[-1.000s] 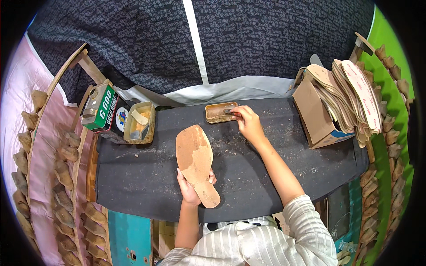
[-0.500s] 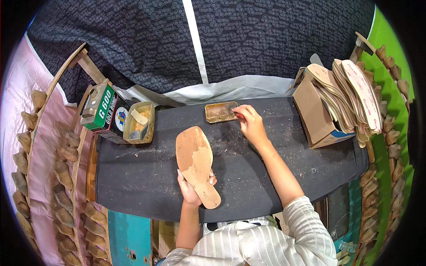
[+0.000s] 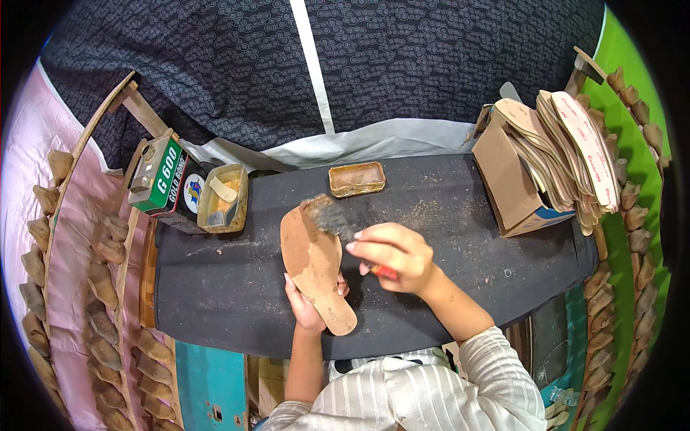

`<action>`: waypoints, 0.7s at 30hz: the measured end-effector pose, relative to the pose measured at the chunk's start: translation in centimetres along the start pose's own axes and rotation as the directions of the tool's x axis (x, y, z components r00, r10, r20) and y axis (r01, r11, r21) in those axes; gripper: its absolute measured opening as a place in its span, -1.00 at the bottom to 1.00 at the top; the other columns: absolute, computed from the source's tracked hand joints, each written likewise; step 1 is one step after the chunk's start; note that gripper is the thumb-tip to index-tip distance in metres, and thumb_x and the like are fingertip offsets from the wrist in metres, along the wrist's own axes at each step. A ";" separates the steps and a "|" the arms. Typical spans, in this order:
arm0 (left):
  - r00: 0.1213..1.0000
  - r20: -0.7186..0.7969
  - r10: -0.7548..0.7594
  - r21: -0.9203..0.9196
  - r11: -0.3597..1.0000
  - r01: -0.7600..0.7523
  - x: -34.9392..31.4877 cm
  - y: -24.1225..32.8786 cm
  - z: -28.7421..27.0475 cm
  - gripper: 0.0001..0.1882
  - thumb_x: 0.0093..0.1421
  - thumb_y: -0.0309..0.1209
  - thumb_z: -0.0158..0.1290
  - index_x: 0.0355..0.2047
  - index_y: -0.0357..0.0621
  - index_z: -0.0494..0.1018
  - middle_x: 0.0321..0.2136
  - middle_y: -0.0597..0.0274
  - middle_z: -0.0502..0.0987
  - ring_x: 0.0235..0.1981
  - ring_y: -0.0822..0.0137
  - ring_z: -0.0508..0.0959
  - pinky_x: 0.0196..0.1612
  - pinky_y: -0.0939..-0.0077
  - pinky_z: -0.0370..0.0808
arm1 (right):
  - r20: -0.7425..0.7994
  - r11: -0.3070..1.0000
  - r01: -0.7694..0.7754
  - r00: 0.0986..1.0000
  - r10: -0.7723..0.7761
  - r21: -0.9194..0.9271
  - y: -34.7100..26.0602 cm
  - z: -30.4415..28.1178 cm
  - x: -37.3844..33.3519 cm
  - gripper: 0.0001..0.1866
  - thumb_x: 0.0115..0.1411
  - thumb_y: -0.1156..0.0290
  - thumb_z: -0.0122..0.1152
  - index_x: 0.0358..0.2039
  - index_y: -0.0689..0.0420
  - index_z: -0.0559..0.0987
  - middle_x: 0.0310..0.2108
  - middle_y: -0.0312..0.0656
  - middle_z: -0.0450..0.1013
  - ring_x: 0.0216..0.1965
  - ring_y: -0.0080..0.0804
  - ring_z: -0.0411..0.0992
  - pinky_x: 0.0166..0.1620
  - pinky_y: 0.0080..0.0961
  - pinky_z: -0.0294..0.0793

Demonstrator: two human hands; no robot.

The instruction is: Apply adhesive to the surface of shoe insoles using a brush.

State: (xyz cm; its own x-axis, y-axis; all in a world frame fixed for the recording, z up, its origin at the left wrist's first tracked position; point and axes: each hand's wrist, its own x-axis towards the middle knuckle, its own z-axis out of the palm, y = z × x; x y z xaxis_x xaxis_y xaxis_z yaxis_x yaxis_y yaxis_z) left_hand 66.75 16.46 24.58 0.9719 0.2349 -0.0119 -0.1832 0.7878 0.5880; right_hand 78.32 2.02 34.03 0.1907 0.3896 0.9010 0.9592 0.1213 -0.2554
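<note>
A tan insole [image 3: 309, 266] lies tilted across my left hand [image 3: 307, 309], which grips it from beneath, thumb at one edge and fingertips at the other. Its upper part carries a darker, wet-looking patch. In my right hand [image 3: 395, 258] is a brush [image 3: 329, 218] with dark, matted bristles and a red handle, mostly covered by my fingers. The bristles lie over the insole's upper right edge, seemingly touching it. Beyond the insole stands a small rectangular tray [image 3: 357, 189] with a brownish residue inside.
To the left are a green and black metal can [image 3: 165, 183] and a plastic tub [image 3: 237, 215] with scrapers in it. A cardboard box [image 3: 507, 179] full of insoles [image 3: 575, 151] stands right on the black-covered table [image 3: 431, 287]. Racks of wooden shoe lasts [image 3: 100, 316] flank both sides.
My right hand has moved from the tray toward me and left, carrying the brush onto the insole's upper part. The left hand and insole have barely shifted.
</note>
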 end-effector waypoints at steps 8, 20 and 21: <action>0.999 -0.019 0.041 0.069 0.997 -0.039 0.1 0.5 -1.1 -0.22 0.21 0.25 -0.60 -0.04 -0.19 0.25 -0.41 0.05 0.41 -0.49 0.25 0.40 -0.38 0.37 0.35 | 0.137 0.990 -0.045 0.990 0.027 0.130 -0.6 -0.8 -0.4 -0.68 -0.22 0.50 0.37 -0.35 0.17 0.61 -0.33 -0.18 0.47 -0.38 -0.28 0.50 -0.31 -0.45 0.53; 0.998 -0.040 0.048 0.045 0.998 -0.047 0.0 0.9 -0.9 -0.22 0.21 0.25 -0.58 -0.02 -0.20 0.25 -0.40 0.06 0.41 -0.50 0.24 0.39 -0.39 0.37 0.34 | 0.127 0.992 -0.077 0.990 0.064 0.099 -1.2 -0.9 -0.6 -0.65 -0.25 0.51 0.37 -0.33 0.18 0.61 -0.37 -0.18 0.47 -0.38 -0.29 0.51 -0.30 -0.45 0.53; 0.998 -0.027 0.052 0.026 0.998 -0.052 0.0 0.9 -0.9 -0.22 0.21 0.25 -0.58 -0.02 -0.19 0.25 -0.40 0.06 0.41 -0.50 0.24 0.39 -0.40 0.37 0.34 | 0.083 0.992 -0.075 0.994 0.067 0.102 -1.3 -0.9 -0.5 -0.65 -0.25 0.51 0.37 -0.33 0.18 0.61 -0.37 -0.17 0.47 -0.38 -0.28 0.51 -0.30 -0.45 0.53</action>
State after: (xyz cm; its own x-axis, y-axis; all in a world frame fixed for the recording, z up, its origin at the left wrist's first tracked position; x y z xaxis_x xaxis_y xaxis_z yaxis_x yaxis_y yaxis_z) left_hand 66.44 17.63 24.39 0.9566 0.2912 -0.0032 -0.2292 0.7596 0.6087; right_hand 77.20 0.89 34.22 0.2365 0.4716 0.8495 0.9157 0.1841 -0.3572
